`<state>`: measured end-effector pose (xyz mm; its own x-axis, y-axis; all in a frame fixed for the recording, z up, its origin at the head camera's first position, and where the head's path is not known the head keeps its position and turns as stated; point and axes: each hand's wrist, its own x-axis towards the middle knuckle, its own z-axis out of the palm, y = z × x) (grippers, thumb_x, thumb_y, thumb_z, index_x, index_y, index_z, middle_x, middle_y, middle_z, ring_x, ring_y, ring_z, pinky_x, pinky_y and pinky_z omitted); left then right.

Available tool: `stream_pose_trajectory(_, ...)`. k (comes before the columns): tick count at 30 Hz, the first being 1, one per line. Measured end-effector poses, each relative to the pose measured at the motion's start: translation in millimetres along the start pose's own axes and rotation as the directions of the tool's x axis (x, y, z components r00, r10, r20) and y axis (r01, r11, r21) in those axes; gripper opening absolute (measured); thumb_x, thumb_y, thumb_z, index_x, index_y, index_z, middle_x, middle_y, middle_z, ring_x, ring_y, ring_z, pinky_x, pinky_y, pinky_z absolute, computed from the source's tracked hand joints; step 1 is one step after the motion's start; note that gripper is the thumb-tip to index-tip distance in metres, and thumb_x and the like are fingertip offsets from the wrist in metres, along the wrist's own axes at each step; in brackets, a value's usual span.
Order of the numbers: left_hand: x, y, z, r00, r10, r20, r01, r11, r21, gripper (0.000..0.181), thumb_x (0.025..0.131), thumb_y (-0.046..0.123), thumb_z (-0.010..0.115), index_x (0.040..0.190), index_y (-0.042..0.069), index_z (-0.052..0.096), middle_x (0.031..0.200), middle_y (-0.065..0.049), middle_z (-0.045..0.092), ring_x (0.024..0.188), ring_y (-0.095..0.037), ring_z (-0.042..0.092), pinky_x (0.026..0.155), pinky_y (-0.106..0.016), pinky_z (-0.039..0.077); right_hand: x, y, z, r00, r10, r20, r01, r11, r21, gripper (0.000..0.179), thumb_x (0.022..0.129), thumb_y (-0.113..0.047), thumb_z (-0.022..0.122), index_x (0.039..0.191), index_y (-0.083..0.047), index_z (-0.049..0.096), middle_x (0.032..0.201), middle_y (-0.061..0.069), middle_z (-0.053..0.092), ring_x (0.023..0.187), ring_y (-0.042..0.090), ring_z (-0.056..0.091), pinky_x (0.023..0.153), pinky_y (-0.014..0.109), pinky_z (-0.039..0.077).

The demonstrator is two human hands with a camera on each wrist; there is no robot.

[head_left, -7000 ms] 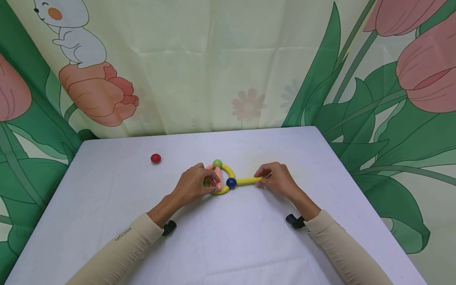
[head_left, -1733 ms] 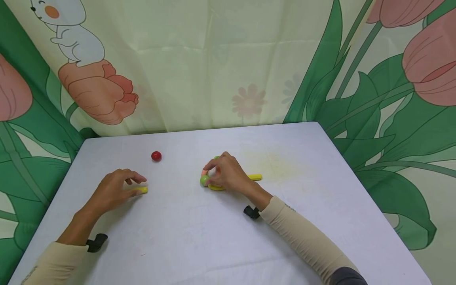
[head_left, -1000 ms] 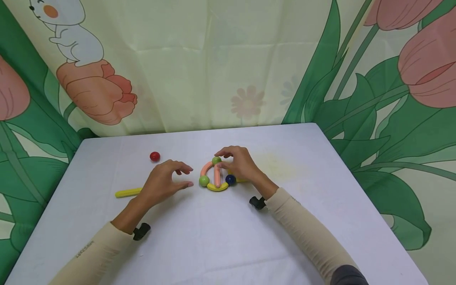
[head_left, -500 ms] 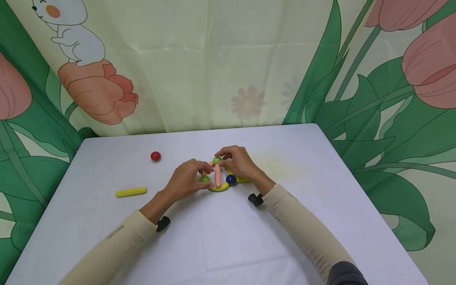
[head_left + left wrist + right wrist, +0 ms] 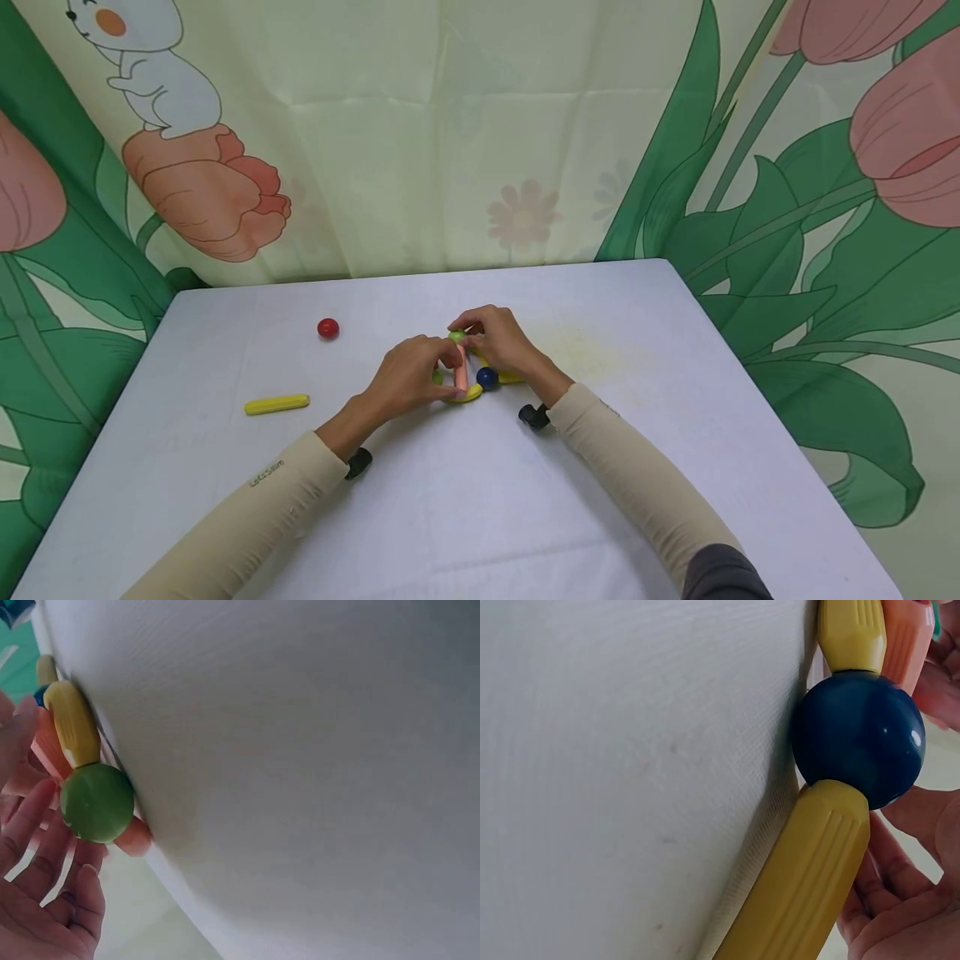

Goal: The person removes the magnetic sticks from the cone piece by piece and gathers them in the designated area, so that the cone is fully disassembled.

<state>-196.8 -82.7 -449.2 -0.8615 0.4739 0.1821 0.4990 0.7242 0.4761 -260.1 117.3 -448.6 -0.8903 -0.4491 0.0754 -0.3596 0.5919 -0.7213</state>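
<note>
In the head view, magnetic sticks and balls form a small ring on the table. My left hand [image 5: 412, 373] pinches the straight pink stick [image 5: 461, 371] that crosses the ring. My right hand [image 5: 501, 342] pinches the green ball [image 5: 457, 336] at the ring's far end. A second green ball [image 5: 97, 802] sits at the ring's left, partly hidden by my left hand in the head view but plain in the left wrist view. The dark blue ball [image 5: 859, 739] joins a curved yellow piece [image 5: 851, 634] to a straight yellow stick [image 5: 802, 877], which points away rightward.
A loose yellow stick [image 5: 277, 404] lies to the left on the white-covered table [image 5: 465, 500]. Farther back on that side is a red ball [image 5: 327, 328]. A printed curtain [image 5: 390, 150] hangs behind the table's far edge.
My left hand has laid a yellow stick down at the left and moved right to pinch the pink stick. My right hand has shifted from the ring's left green ball to its far one.
</note>
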Motion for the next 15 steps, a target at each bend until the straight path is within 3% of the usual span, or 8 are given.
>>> stream_pose_trajectory(7, -2.6, -1.9, -4.7, 1.0, 0.0, 0.032, 0.0, 1.0, -0.005, 0.036, 0.082, 0.035, 0.094, 0.108, 0.02, 0.074, 0.102, 0.004, 0.078, 0.093, -0.013, 0.067, 0.081, -0.034, 0.055, 0.9, -0.5, 1.0, 1.0, -0.005, -0.012, 0.005, 1.0, -0.014, 0.024, 0.097, -0.001, 0.074, 0.117, -0.011, 0.08, 0.116, 0.001, 0.08, 0.104, 0.02, 0.077, 0.102, 0.041, 0.058)
stream_pose_trajectory(15, -9.9, -7.4, -21.0, 1.0, -0.009, 0.028, 0.011, 0.999, -0.047, 0.032, 0.085, 0.024, 0.091, 0.113, 0.018, 0.076, 0.105, -0.001, 0.079, 0.096, -0.018, 0.071, 0.083, -0.038, 0.056, 1.1, -1.9, 2.4, 1.0, -0.007, -0.019, 0.006, 1.0, -0.029, 0.023, 0.096, 0.0, 0.074, 0.116, -0.011, 0.081, 0.115, 0.001, 0.08, 0.103, 0.02, 0.077, 0.103, 0.041, 0.057)
